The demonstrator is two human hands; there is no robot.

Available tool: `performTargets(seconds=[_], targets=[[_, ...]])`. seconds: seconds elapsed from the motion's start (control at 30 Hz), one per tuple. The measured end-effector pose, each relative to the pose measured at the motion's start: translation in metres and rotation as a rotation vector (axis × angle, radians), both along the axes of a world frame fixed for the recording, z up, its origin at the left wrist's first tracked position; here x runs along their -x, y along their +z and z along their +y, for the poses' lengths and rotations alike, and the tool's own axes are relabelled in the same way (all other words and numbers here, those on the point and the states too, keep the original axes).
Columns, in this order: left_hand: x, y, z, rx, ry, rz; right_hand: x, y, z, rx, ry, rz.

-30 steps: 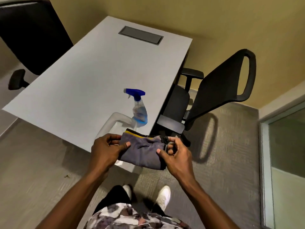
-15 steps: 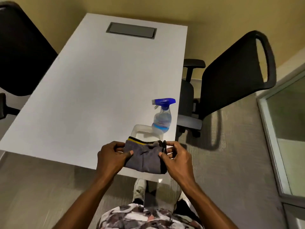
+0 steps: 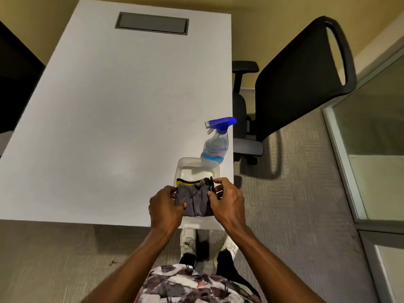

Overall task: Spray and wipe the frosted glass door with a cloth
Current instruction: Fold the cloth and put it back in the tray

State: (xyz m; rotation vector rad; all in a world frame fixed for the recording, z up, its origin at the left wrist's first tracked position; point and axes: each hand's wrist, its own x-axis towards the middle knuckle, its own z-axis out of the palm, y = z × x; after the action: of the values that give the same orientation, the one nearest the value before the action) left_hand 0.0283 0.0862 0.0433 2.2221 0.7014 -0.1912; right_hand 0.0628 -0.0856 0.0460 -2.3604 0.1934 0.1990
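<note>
1 table [image 3: 109, 106]: white top, a grey rectangular hatch [image 3: 152, 23] set in its far end.
Room: grey carpet [image 3: 295, 204], yellowish wall [image 3: 262, 14], frosted glass door [image 3: 376, 184] in a metal frame at the right edge.
Chairs: 2, black; right chair [image 3: 295, 73] beside the table's right edge, left chair [image 3: 13, 84] cut off at the left.
Spray bottle [image 3: 215, 147]: 1, blue trigger head, upright at the tray's far right corner.
Tray [image 3: 188, 159]: 1, white, on the table's near right corner.
Cloth [image 3: 196, 200]: 1, grey with a yellow-and-black band, bunched above the tray, well apart from the door.
Left hand [image 3: 166, 208]: fingers curled round the cloth's left side.
Right hand [image 3: 229, 204]: thumb and fingertips pinch the cloth's right edge.
</note>
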Motion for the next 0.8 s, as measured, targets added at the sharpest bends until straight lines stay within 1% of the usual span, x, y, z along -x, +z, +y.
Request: performTargets(seconds=[0.13, 0.23, 0.37, 0.5, 0.57, 0.7, 0.8], targets=[[0.000, -0.013, -0.001, -0.070, -0.025, -0.063, 0.005, -0.008, 0.008, 0.128, 0.011, -0.040], [0.000, -0.023, 0.001, -0.145, -0.086, -0.080, 0.003, -0.010, 0.007, 0.207, -0.011, -0.055], [0.003, -0.028, 0.002, -0.196, -0.146, -0.081, -0.023, 0.001, -0.005, 0.171, -0.075, -0.114], [0.007, -0.028, 0.004, -0.172, -0.137, -0.024, -0.071, 0.023, -0.018, 0.089, -0.117, -0.158], [0.009, -0.029, 0.004, -0.147, -0.100, 0.025, -0.097, 0.033, -0.021, 0.041, -0.112, -0.143], [0.010, -0.029, 0.003, -0.111, -0.054, 0.047, -0.133, 0.042, -0.018, -0.030, -0.025, -0.025], [0.008, -0.029, 0.006, -0.103, -0.037, 0.059, -0.144, 0.036, -0.012, -0.062, 0.014, -0.017]])
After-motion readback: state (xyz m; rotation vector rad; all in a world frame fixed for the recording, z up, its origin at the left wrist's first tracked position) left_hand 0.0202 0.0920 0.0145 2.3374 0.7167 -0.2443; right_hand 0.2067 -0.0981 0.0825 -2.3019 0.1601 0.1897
